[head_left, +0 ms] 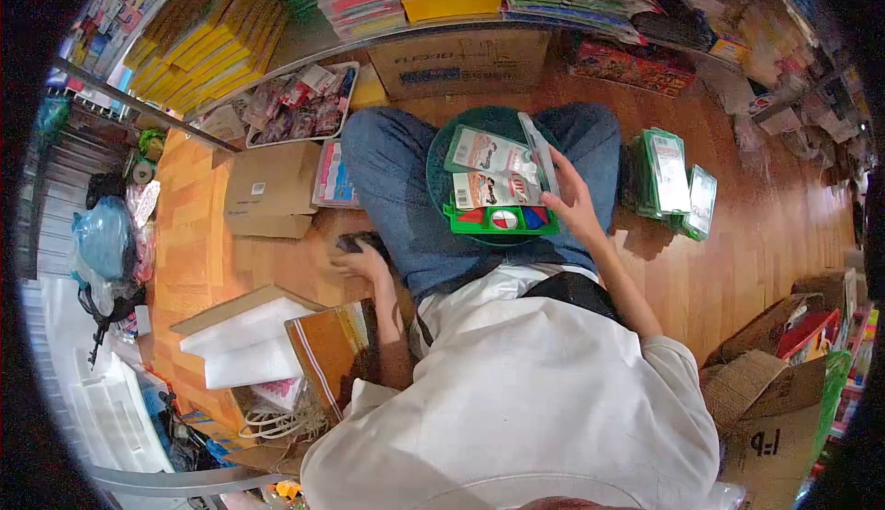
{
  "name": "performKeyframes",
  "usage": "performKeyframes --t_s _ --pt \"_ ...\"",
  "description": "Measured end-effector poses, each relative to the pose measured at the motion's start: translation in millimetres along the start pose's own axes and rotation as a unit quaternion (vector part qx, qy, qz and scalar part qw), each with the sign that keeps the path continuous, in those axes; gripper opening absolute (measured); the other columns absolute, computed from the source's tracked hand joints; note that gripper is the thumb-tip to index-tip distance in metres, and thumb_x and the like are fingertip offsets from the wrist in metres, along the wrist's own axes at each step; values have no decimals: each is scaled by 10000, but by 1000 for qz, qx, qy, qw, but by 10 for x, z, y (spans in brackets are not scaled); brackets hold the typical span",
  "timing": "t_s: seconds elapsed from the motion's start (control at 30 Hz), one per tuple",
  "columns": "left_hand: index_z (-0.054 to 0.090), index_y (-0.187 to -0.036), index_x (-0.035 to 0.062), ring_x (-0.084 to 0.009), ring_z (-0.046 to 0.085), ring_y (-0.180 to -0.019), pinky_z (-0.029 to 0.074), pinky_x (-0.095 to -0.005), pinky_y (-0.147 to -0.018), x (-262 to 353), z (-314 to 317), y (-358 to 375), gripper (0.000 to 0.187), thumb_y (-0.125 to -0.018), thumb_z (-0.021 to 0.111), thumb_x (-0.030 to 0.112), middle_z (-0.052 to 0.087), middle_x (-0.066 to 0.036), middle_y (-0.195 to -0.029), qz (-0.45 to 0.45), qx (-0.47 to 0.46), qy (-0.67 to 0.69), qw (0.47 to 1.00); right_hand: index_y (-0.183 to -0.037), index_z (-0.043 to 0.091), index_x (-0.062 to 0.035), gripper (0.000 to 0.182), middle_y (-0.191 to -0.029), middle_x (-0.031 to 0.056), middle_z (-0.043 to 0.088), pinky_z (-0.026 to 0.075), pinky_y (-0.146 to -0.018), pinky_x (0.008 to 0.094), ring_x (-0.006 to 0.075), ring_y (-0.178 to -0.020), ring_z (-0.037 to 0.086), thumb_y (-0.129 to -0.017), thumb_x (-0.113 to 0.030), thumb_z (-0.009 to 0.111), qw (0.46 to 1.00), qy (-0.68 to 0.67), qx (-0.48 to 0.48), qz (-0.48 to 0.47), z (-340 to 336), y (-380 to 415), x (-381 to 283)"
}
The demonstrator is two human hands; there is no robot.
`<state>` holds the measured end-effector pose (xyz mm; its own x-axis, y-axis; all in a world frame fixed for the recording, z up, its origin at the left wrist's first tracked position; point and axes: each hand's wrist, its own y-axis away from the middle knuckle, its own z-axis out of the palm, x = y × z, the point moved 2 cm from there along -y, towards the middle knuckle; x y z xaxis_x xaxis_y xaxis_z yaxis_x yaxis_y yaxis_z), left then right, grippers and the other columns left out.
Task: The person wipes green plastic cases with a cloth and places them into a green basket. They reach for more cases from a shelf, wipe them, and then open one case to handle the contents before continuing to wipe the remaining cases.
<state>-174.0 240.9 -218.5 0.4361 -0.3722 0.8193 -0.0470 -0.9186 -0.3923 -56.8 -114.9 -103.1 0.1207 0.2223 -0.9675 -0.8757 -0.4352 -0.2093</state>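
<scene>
My right hand grips the edge of a clear plastic lid, tilted up above my lap. Below it a green plastic case shows red, white and blue round pieces. Two printed cards or packs, one upper and one lower, overlap the case's far side. All this sits on a round dark green basket or stool between my knees. My left hand, smeared by motion, is down at the floor left of my leg, its fingers at a small black object; I cannot tell whether it is held.
Stacked green cases stand on the floor to the right. On the left lie a cardboard box, a tray of packets and an open box with white foam. A loaded shelf runs across the front.
</scene>
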Motion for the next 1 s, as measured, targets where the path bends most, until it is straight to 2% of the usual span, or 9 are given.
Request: performKeyframes --t_s 0.07,0.13,0.2,0.33,0.37,0.53,0.67,0.83,1.0 --pt "435 -1269 -54 -285 457 -1202 386 -385 -1002 14 15 39 461 -923 555 226 517 -194 -1220 87 12 -88 992 -1455 253 -34 803 -1430 126 336 236 -1117 362 244 -1336 335 -799 -156 701 1000 -4 -3 6 14 -13 -4" --pt "502 -1206 -44 -279 438 -1228 394 -358 -985 821 -141 23 358 -914 580 148 532 -187 -1212 43 -185 290 938 -1452 256 -31 799 -1430 127 338 237 -1116 363 247 -1334 340 -800 -155 700 1000 2 1 11 28 -5 -37" --pt "564 -1147 -18 -252 511 -1158 418 -336 -950 1389 -180 43 256 -924 552 107 577 -150 -1176 119 -322 338 876 -1450 259 -29 794 -1429 128 340 239 -1116 364 250 -1332 345 -800 -154 699 1000 9 1 17 35 0 -54" --pt "621 -1063 18 -206 631 -988 464 -305 -859 2104 20 267 201 -922 551 144 663 -134 -1016 237 -550 204 775 -1439 277 -26 768 -1426 131 343 235 -1117 365 247 -1337 337 -805 -154 691 1000 7 13 5 60 26 -87" --pt "624 -1021 4 -280 634 -950 479 -339 -827 2112 137 370 234 -895 588 198 655 -174 -991 279 -581 186 741 -1435 281 -24 762 -1428 129 339 231 -1118 364 243 -1341 330 -804 -152 689 1000 9 14 8 50 29 -104" --pt "613 -911 -26 -365 600 -845 477 -403 -768 2111 339 734 404 -799 684 356 629 -193 -860 460 -561 54 686 -1427 291 -19 762 -1433 113 324 224 -1121 366 234 -1349 310 -797 -166 694 1000 12 4 -1 13 34 -14" --pt "612 -895 -24 -359 598 -869 472 -411 -786 2041 339 800 459 -753 719 399 618 -197 -875 414 -668 52 616 -1426 283 -16 782 -1431 119 326 223 -1119 360 231 -1347 307 -788 -175 704 1000 9 -1 -6 23 25 -36" --pt "634 -1093 -15 -360 502 -1181 425 -392 -949 1979 333 786 613 -740 702 482 503 -279 -1259 447 -694 -7 564 -1436 257 -20 839 -1429 130 337 212 -1118 361 236 -1346 304 -762 -269 692 999 12 19 -45 -20 41 -37" --pt "619 -1113 -25 -350 584 -1077 464 -383 -899 2211 140 710 611 -785 663 489 589 -280 -1120 369 -754 4 544 -1443 249 -38 879 -1427 131 345 198 -1120 374 248 -1338 315 -737 -362 661 995 15 80 -54 -172 128 186"
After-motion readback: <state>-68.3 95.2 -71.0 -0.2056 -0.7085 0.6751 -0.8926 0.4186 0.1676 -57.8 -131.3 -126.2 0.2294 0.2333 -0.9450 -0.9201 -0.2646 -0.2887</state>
